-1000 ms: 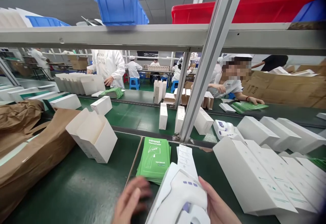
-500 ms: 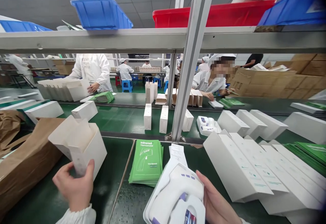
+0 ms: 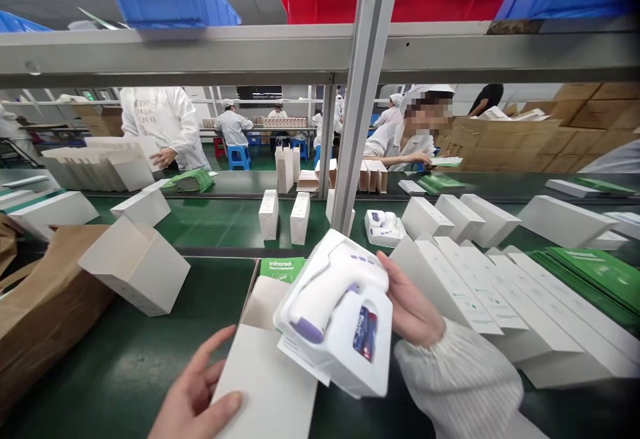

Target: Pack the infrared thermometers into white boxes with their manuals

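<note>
My left hand point(image 3: 200, 392) grips the side of an open white carton point(image 3: 273, 386), thumb on its near face and fingers along its left edge. The carton's raised flap points away from me. In my right hand point(image 3: 413, 306) is a white tray point(image 3: 377, 372) holding a white and purple infrared thermometer point(image 3: 330, 286) and batteries point(image 3: 365, 334) in a recess. A folded white paper point(image 3: 304, 360) sticks out beneath the tray. The tray hangs above the carton's open end, partly covering it. Behind both, green user manuals point(image 3: 283, 268) show only their top part.
Another open carton point(image 3: 135, 266) stands at left, beside a brown paper bag point(image 3: 55, 306). White cartons point(image 3: 480, 292) and green manuals point(image 3: 590, 286) line the right. A metal post point(image 3: 365, 92) rises ahead before the green conveyor point(image 3: 225, 222). Co-workers sit and stand beyond.
My left hand has brought one carton from the left to the middle, leaving another behind. My right hand has lifted the tray and shifted it over that carton. The view has tilted downward.
</note>
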Demonstrator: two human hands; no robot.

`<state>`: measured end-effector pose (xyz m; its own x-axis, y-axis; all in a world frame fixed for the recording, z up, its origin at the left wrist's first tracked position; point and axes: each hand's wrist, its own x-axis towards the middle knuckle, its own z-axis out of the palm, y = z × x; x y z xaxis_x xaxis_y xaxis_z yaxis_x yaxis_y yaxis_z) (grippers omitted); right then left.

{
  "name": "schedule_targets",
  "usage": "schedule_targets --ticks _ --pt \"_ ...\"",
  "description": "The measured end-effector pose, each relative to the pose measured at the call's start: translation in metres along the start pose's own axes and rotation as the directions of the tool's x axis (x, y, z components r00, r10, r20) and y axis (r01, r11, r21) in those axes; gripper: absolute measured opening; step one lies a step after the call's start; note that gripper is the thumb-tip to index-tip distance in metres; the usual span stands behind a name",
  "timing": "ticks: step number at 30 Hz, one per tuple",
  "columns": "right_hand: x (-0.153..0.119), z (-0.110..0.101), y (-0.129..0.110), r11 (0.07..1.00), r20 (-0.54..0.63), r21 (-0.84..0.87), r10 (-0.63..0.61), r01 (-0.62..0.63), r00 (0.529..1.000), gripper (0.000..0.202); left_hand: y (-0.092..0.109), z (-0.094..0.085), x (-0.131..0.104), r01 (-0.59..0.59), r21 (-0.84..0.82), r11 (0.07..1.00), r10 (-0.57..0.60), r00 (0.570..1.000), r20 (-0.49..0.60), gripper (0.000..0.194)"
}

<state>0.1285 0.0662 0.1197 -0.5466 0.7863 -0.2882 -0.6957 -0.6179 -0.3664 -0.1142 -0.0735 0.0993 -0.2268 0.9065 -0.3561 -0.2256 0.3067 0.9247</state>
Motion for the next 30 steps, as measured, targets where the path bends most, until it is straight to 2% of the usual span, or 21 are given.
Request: schedule_targets --ticks 4,10,16,23,30 --pt "0.016 -0.006 -0.014 0.991 0.023 -0.124 -0.053 0.055 0.998 0.038 -0.004 0.021 0.006 0.075 -0.017 0.997 -0.071 0.984 0.162 0.087" --pt "0.028 -0.023 -0.030 0.957 0.063 -0.261 -0.115 0.128 0.991 0.027 -0.008 0.025 0.011 0.168 -0.030 0.985 -0.152 0.944 0.294 0.080" --pt "0.037 -0.026 -0.031 0.929 0.050 -0.351 -0.111 0.122 0.993 0.023 -0.012 0.026 0.016 0.227 -0.031 0.974 -0.203 0.918 0.342 0.075" --pt "0.043 -0.022 -0.034 0.925 0.049 -0.364 -0.097 0.108 0.994 0.024 -0.014 0.025 0.018 0.327 -0.139 0.935 -0.248 0.881 0.404 0.081" --pt "0.031 -0.034 -0.022 0.921 0.035 -0.377 -0.087 0.094 0.996 0.028 -0.028 0.031 0.019 0.257 -0.126 0.958 -0.208 0.928 0.309 0.076"
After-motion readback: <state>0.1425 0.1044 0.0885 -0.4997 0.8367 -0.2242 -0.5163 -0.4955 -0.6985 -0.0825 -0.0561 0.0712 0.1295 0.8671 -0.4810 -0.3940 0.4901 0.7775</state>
